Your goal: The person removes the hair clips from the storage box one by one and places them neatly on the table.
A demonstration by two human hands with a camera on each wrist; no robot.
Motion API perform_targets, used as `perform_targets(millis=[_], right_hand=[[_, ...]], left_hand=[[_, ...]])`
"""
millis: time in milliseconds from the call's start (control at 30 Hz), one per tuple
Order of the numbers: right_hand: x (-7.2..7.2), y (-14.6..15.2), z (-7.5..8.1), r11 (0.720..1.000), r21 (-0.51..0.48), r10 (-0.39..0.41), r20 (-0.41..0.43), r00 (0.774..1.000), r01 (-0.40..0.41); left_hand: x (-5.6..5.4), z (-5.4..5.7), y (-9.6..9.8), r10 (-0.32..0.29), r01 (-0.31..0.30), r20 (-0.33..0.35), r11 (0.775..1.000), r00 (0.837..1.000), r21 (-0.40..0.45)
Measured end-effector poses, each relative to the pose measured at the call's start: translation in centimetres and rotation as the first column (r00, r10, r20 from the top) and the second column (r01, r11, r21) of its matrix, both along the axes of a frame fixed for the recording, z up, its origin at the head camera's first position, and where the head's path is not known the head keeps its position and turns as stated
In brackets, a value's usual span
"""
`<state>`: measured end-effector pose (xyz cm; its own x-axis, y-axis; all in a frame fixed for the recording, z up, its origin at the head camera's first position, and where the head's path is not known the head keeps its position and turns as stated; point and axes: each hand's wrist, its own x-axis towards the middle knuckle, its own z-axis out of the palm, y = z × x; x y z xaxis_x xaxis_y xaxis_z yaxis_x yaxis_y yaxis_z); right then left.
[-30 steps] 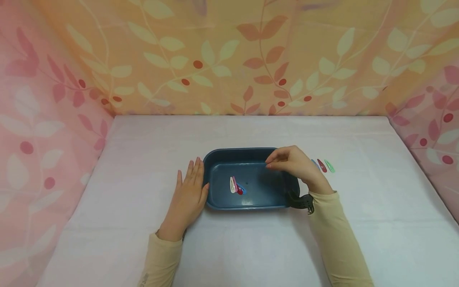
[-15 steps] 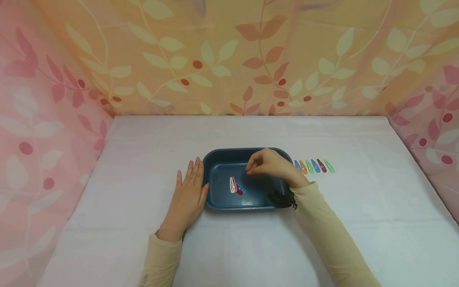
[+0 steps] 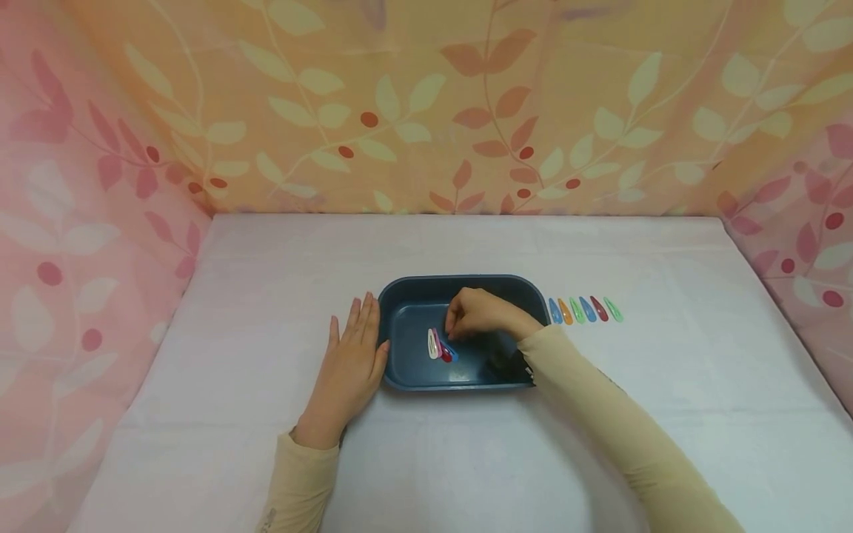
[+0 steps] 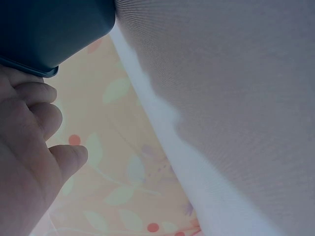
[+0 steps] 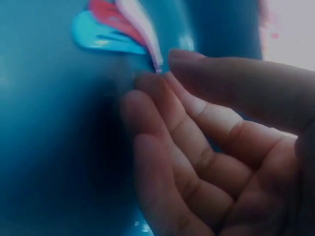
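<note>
A dark blue plastic tray (image 3: 409, 318) holds a small cluster of snap hair clips. Among them are a white hair clip (image 3: 432, 345), a pink hair clip (image 5: 140, 22), a red hair clip (image 5: 115, 19) and a blue hair clip (image 5: 96, 34). My right hand (image 3: 481, 312) is inside the tray, just right of the cluster. Its fingers are loosely bent, and in the right wrist view a gap shows between thumb and fingers, with nothing held. My left hand (image 3: 349, 363) rests against the tray's left side with straight fingers; the left wrist view shows fingertips at the rim.
Right of the tray, a row of several hair clips (image 3: 578, 310) in blue, orange, green and red lies on the white tablecloth (image 3: 266, 296). Leaf-patterned curtains (image 3: 426, 111) stand behind and at both sides.
My right hand has moved left and down, from the tray's right rim to beside the clip cluster. The row of clips on the right has come into view. My left hand has not moved.
</note>
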<state>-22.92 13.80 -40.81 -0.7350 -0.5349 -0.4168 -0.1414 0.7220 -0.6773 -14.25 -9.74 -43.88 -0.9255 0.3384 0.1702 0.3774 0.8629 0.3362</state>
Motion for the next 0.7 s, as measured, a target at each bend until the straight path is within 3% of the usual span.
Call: perform_targets(millis=[433,700], right_hand=[[0.16,-1.01,-0.79,0.992,0.119,0.051,-0.046,0.998,-0.045],[0.31,-0.87,-0.85,0.995,0.093,0.045,-0.034,0.998,-0.042]], left_hand=[[0.07,0.16,-0.04,-0.003,0.003,0.000,1.000,1.000,-0.009],[0.14,0.25,0.06,-0.003,0.003,0.005,1.000,1.000,-0.009]])
